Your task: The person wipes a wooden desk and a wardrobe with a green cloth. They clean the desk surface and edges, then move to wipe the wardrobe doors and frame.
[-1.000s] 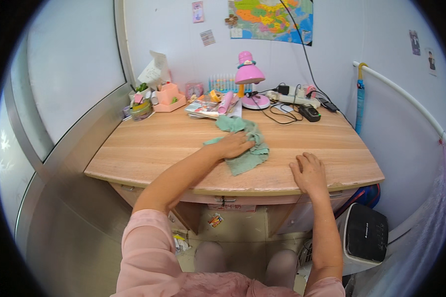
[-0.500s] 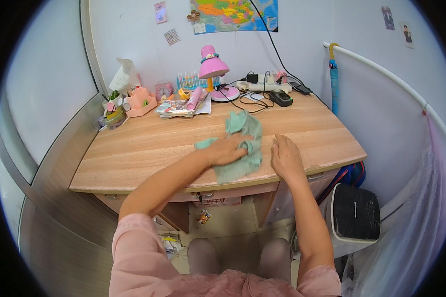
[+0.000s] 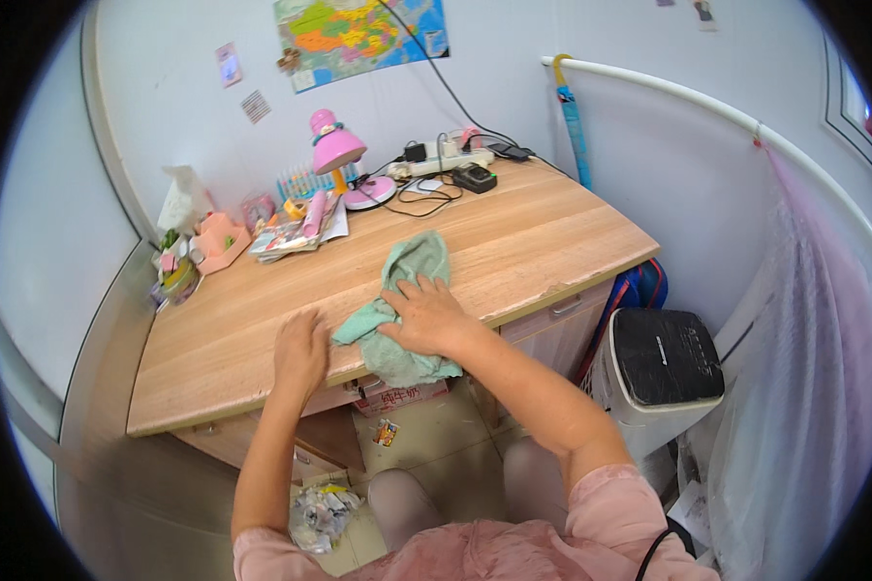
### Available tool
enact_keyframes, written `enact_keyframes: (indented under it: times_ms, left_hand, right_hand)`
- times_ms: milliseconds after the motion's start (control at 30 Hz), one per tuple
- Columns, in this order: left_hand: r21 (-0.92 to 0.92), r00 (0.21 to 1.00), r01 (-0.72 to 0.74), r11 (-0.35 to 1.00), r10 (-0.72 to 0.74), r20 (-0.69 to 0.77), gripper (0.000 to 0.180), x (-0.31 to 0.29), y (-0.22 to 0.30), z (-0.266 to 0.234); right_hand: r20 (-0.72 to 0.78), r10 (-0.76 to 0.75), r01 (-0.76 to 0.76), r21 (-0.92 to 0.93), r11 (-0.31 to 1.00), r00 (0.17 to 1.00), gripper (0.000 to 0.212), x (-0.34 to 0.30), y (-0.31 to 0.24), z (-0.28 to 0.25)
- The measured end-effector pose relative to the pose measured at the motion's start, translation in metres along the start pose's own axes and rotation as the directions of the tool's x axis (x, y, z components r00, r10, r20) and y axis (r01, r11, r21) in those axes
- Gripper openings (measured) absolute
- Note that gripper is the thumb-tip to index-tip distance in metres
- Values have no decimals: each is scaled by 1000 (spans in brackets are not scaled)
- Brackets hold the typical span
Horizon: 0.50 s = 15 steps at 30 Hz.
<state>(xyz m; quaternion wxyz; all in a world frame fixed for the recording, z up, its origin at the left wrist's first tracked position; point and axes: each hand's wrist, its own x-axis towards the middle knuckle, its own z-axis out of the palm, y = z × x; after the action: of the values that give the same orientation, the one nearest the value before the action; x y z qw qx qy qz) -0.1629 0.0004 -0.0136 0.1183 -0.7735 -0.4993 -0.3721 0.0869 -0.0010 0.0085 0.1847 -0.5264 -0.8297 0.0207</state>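
Two bare hands on a wooden table, one pressing a green cloth

The right hand (image 3: 428, 318) lies flat on the green cloth (image 3: 402, 305), fingers spread apart, so its grip is open and only presses down, not clamped around anything. The left hand (image 3: 300, 351) rests palm down on the bare table (image 3: 533, 228) just beside the cloth, its grip open too. The cloth is crumpled near the front edge of the table, and one part hangs over this edge. Farther back stand a pink lamp (image 3: 339, 155), a pile of books (image 3: 295, 228), a power strip (image 3: 446, 163) with cables, and a map (image 3: 358, 34) hangs on the wall
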Motion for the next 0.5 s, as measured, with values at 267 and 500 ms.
enact_keyframes:
  times_ms: [267,500]
  left_hand:
    - [-208,964,257,944,-237,116,24,-4,18,1]
    - [-127,992,126,984,-124,21,23,-3,12,6]
  right_hand:
    - [-184,523,-523,48,851,832,53,-37,219,-63]
    - [53,456,-438,394,808,888,74,-15,115,-56]
